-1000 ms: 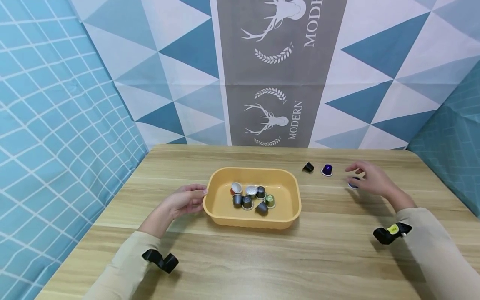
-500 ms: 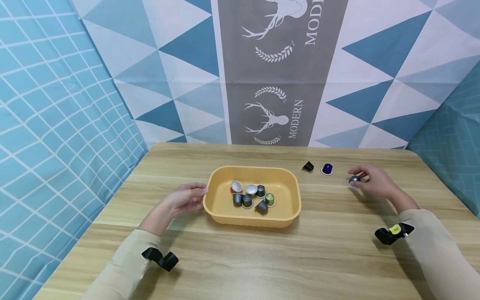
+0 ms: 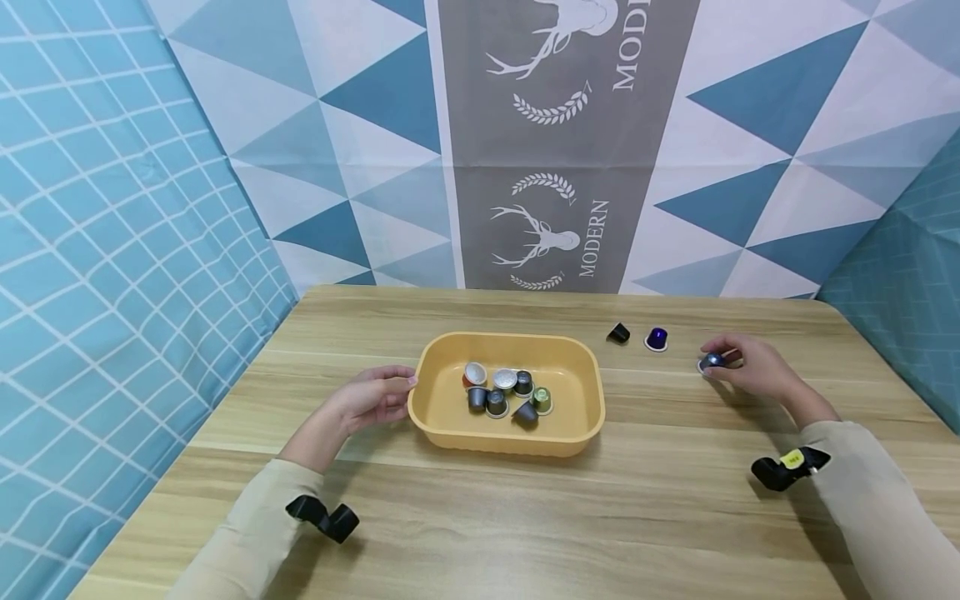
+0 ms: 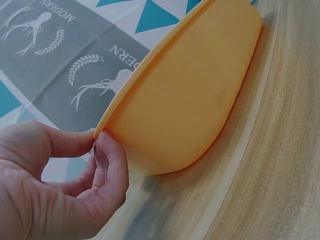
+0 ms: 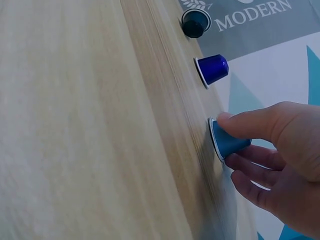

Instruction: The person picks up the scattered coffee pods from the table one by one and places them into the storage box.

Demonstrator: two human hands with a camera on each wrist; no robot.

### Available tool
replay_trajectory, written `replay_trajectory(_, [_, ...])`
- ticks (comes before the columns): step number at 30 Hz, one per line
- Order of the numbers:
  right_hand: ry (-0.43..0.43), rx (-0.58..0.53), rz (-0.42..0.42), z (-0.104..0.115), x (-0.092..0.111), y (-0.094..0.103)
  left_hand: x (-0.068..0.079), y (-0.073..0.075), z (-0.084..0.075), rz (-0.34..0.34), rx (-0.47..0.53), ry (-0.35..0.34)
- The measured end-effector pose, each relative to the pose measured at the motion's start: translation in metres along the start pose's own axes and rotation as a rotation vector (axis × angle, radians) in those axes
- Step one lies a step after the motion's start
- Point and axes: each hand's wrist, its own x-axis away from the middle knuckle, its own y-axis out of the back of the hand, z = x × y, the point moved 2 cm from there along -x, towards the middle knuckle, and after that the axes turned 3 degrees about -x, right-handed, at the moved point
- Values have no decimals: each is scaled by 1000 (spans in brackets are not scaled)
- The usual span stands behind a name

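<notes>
My left hand point(image 3: 367, 398) pinches the left rim of a yellow plastic bin point(image 3: 504, 445) between thumb and fingers, plain in the left wrist view. Several coffee capsules, among them a green one point(image 3: 542, 399) and a dark one point(image 3: 497, 403), lie inside it. At the table's right, my right hand point(image 3: 759, 368) has its thumb and fingers around a light-blue coffee capsule point(image 5: 229, 142), which stands on its white-edged rim on the tabletop. Fingers hide part of that capsule.
Left of my right hand, a dark-blue capsule point(image 3: 657, 337) stands upright and a black capsule point(image 3: 618, 333) lies on its side. The wooden table point(image 3: 480, 517) ends at a patterned cloth backdrop point(image 3: 540, 150).
My right hand has come down onto the light-blue capsule, and its thumb and fingers have closed around it. The left hand stays at the bin's rim.
</notes>
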Motion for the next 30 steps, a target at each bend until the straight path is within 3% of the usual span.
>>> replay_trajectory(17, [-11, 19, 10, 1, 3, -3, -1, -1, 1, -2, -18, -2])
replay_trajectory(30, [16, 16, -1, 14, 6, -4, 1, 0, 1, -8, -6, -11])
